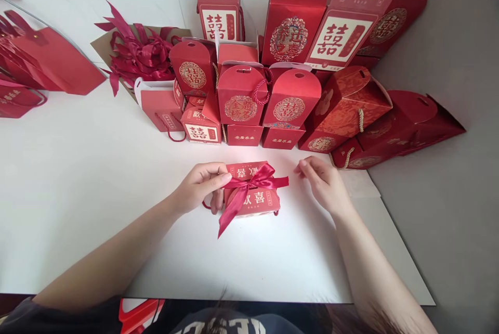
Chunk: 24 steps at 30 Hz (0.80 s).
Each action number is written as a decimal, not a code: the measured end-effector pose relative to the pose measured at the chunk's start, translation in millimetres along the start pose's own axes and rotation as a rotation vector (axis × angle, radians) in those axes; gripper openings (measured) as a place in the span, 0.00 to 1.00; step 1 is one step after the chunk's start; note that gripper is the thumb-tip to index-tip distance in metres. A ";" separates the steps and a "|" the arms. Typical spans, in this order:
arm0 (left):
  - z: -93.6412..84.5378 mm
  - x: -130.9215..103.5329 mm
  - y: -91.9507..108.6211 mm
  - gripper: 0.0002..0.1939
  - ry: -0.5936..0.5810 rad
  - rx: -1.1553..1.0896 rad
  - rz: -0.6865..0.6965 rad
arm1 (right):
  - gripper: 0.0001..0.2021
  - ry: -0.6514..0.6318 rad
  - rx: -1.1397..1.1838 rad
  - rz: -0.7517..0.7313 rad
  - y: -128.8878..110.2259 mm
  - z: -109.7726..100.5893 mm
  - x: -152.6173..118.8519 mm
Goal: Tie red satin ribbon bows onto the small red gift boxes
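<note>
A small red gift box (255, 204) with white Chinese characters sits on the table in front of me, with a crimson satin ribbon (249, 184) tied in a bow across its top. One ribbon tail hangs over the box's front left corner. My left hand (206, 185) is closed at the box's left side, thumb and forefinger pinching the left part of the bow. Its lower fingers rest against the box. To the right of the box, apart from it, my right hand (319, 180) is raised slightly with curled fingers, thumb and forefinger together. Nothing shows in it.
Several red gift boxes (239, 94) with rope handles stand stacked at the back of the white table (97, 193). A heap of crimson ribbons (142, 55) lies at the back left. Red paper bags (58, 58) stand at the far left, and a grey wall (440, 183) borders the right.
</note>
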<state>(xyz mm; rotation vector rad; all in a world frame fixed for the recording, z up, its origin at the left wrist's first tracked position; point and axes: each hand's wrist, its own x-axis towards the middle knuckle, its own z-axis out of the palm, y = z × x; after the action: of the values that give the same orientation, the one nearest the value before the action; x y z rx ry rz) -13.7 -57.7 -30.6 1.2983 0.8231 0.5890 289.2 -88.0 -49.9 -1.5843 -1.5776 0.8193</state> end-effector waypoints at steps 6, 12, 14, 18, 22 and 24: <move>7.1 -1.2 2.8 0.17 0.009 0.014 0.000 | 0.10 0.202 -0.223 -0.867 -36.4 32.2 -33.6; 8.8 -4.6 5.3 0.17 0.066 0.143 0.112 | 0.13 -0.140 -0.324 -1.075 -59.4 66.7 -52.8; 8.6 -4.9 5.8 0.17 0.084 0.163 0.109 | 0.14 -0.178 -0.289 -1.054 -60.8 67.0 -52.6; 9.1 -3.9 5.3 0.18 0.166 0.148 0.070 | 0.12 -0.224 -0.107 -1.034 -60.5 57.5 -49.4; 10.2 -2.9 4.1 0.19 0.209 0.144 0.068 | 0.12 -0.271 0.046 -0.978 -61.2 52.0 -49.9; 10.1 -2.7 2.8 0.19 0.217 0.152 0.081 | 0.11 -0.299 0.156 -0.948 -61.7 50.2 -51.8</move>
<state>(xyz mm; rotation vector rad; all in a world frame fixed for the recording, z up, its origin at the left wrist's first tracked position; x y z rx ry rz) -7.0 -65.3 -26.7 1.4282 1.0128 0.7535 212.2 -138.4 -26.8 -0.4700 -2.1197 0.6132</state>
